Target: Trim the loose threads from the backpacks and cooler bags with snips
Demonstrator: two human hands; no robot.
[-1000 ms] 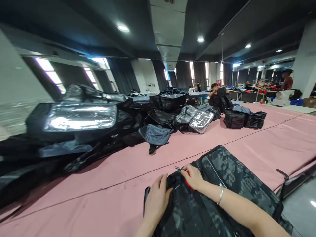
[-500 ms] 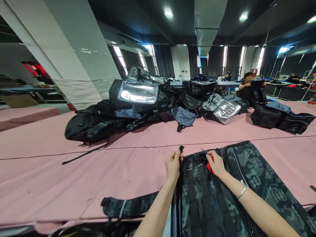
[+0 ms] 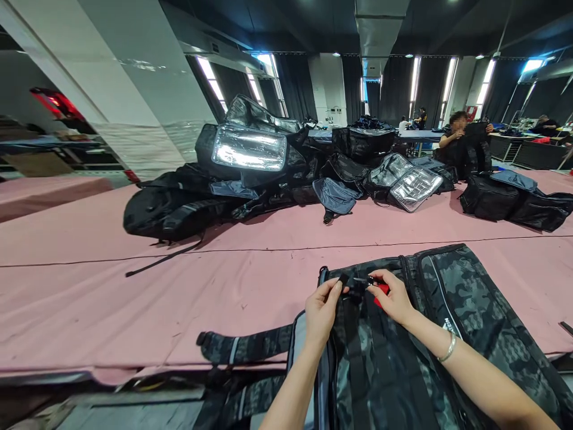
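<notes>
A dark camouflage backpack [image 3: 481,298] lies on the pink-covered table in front of me, with black webbing straps running down its panel. My left hand [image 3: 323,307] pinches the end of a black webbing strap [image 3: 343,279] over the bag's upper left. Close beside it, my right hand [image 3: 393,298] is closed around red-handled thread snips [image 3: 380,290], their blades pointing left toward the strap. Whether the blades touch the strap or any thread I cannot tell. A padded shoulder strap [image 3: 250,345] sticks out to the left of the bag.
Across the pink table [image 3: 201,310] lies a heap of black bags [image 3: 179,206], some showing silver lining [image 3: 249,148]. Another black bag [image 3: 514,200] sits at the right, near a person [image 3: 456,134] holding up a dark bag. A pale pillar [image 3: 134,77] stands at the left.
My left hand has brought the strap end rightward, nearer the snips. The snips' blades now point left at it. The view has tilted slightly downward.
</notes>
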